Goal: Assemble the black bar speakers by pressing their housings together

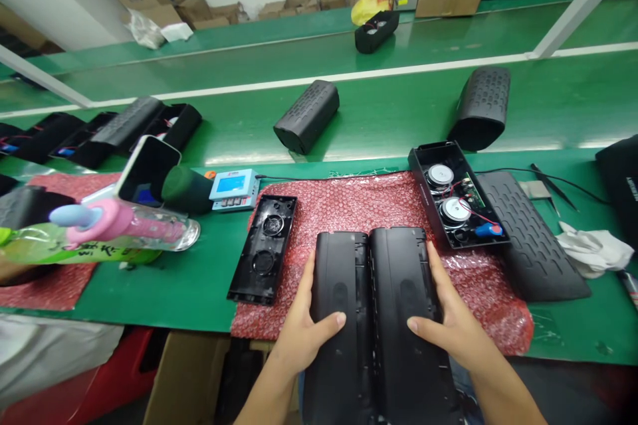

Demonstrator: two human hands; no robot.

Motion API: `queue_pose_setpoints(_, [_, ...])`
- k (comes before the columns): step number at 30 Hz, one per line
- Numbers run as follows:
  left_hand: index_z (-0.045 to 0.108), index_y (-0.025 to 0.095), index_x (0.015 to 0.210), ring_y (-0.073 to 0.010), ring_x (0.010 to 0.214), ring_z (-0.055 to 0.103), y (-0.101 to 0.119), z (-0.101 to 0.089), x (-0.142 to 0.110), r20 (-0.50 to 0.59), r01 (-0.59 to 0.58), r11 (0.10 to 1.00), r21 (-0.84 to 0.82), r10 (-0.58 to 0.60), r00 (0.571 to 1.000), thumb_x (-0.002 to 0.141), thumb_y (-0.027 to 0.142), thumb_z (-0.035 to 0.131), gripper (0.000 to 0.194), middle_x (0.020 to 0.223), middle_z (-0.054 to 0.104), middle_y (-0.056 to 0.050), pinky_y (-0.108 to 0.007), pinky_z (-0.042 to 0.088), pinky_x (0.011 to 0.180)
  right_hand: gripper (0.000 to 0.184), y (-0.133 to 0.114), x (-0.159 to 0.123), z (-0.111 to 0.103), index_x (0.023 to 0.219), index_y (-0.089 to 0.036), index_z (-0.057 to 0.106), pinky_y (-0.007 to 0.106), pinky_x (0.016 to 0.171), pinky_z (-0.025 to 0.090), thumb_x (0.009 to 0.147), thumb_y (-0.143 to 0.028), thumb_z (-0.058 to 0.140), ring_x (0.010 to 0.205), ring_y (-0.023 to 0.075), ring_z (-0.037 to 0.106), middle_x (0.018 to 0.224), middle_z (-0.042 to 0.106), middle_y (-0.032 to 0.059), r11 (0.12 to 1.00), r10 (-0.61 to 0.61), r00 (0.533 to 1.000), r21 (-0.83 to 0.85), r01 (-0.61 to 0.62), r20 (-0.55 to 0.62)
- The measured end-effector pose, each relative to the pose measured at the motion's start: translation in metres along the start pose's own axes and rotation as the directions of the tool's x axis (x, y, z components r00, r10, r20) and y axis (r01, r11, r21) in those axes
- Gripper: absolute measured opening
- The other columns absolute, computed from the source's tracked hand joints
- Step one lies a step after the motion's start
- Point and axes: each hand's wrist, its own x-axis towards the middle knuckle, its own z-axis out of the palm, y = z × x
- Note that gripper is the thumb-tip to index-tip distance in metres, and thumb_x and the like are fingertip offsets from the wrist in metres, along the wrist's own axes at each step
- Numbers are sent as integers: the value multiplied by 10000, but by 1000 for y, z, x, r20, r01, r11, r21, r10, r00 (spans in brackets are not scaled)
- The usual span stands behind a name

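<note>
Two black plastic speaker housings stand side by side at the table's front edge, close together along their long edges. My left hand [310,331] grips the left speaker housing [341,272], thumb on its face and fingers along the outer side. Around the right speaker housing [399,265] my right hand [448,325] is closed in the same way. Just left lies a black panel [262,249] with two round speaker openings. To the right, an open speaker box [451,196] shows two silver speaker drivers, wires and a blue part. The housings' lower ends run out of view.
Red bubble wrap [339,196] covers the green bench. A light-blue meter [234,189] and a pink-capped bottle [144,222] stand to the left. Textured black covers [533,236] and tweezers [553,186] lie right. Speaker shells [309,113] rest behind. Another person's arm [20,272] shows far left.
</note>
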Motion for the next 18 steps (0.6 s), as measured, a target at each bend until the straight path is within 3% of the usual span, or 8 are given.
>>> queue_pose_setpoints(10, [171,254,1449,-228,1370,204,-3,1,0,-23,-36,999,-22,36,999,722,321,705,904,1513,189,-41,-306,199,1118,925,11,-9,7,1462,-263,9,416,1153,76,763,-280,616,1408,188,96,1530,63,41,993,-84,994,-86,78,-65])
queue_pose_setpoints(18, [47,254,1464,-241,1369,209,-3,-3,-11,12,41,999,2,-41,999,725,367,702,994,1518,162,-59,-358,140,1134,912,20,-11,4,1460,-286,-6,423,1151,81,768,-276,588,1411,193,69,1533,23,18,995,-92,994,-45,90,-50])
